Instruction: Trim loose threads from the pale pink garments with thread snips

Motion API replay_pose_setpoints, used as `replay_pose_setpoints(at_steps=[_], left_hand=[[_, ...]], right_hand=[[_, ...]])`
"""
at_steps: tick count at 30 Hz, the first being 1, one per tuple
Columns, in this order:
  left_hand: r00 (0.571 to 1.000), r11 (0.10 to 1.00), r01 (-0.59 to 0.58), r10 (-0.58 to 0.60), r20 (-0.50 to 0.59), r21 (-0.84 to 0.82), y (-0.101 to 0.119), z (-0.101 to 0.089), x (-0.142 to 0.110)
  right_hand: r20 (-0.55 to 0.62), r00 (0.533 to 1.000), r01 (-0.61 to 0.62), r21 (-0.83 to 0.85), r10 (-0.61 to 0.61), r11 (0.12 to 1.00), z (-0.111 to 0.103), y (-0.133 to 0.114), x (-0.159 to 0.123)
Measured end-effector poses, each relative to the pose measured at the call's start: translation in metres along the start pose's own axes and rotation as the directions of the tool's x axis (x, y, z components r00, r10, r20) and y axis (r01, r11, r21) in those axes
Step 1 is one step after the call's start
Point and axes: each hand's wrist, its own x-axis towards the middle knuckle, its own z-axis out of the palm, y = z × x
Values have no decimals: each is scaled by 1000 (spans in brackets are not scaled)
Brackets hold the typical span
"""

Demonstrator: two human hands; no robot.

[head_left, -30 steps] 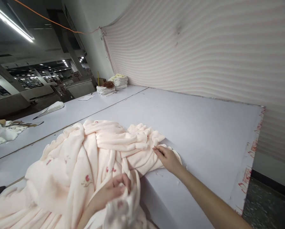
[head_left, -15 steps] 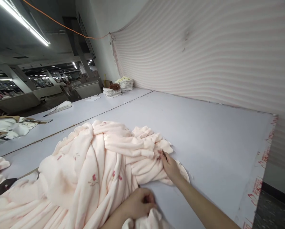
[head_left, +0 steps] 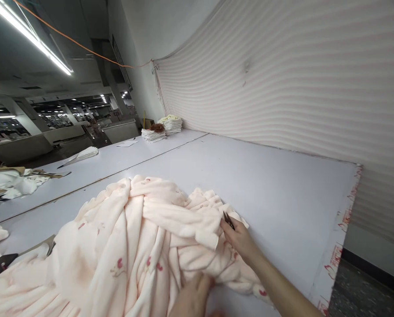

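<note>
A large heap of pale pink plush fabric (head_left: 137, 237) with small red floral motifs lies in folds across the near table. My right hand (head_left: 239, 237) is closed around small dark thread snips (head_left: 229, 219), their pointed tips showing above the fingers. Its fingertips also touch the edge of a sleeve-like piece (head_left: 197, 226) raised from the heap, apparently pinching it. Lower down, my left hand (head_left: 195, 295) is at the heap's near edge, smeared by motion. What its fingers do there cannot be made out.
The pale table (head_left: 266, 193) has a seam across it and red-printed tape along its right edge. Stacks of folded white cloth (head_left: 170, 124) stand at the far end. White scraps (head_left: 19, 182) lie at left, and a striped sheet (head_left: 266, 83) hangs behind the table.
The sleeve-like piece now extends out to my right hand, and more fabric spreads toward the lower right. My left hand has moved from loose fabric at the bottom against the heap. The view has shifted slightly.
</note>
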Motion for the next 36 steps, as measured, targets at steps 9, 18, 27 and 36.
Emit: replay_pose_setpoints(at_steps=[9, 18, 27, 36], left_hand=[[805, 967, -238, 247, -539, 87, 74, -34, 26], [799, 946, -317, 222, -559, -76, 64, -40, 19], [616, 665, -352, 695, -372, 659, 67, -36, 5], [667, 793, -497, 609, -429, 353, 60, -40, 14]], right_hand=[[167, 972, -194, 184, 164, 964, 5, -25, -41], [32, 965, 260, -232, -259, 938, 7, -42, -48], [144, 973, 202, -156, -180, 967, 9, -61, -58], [231, 959, 224, -256, -166, 940, -13, -67, -60]])
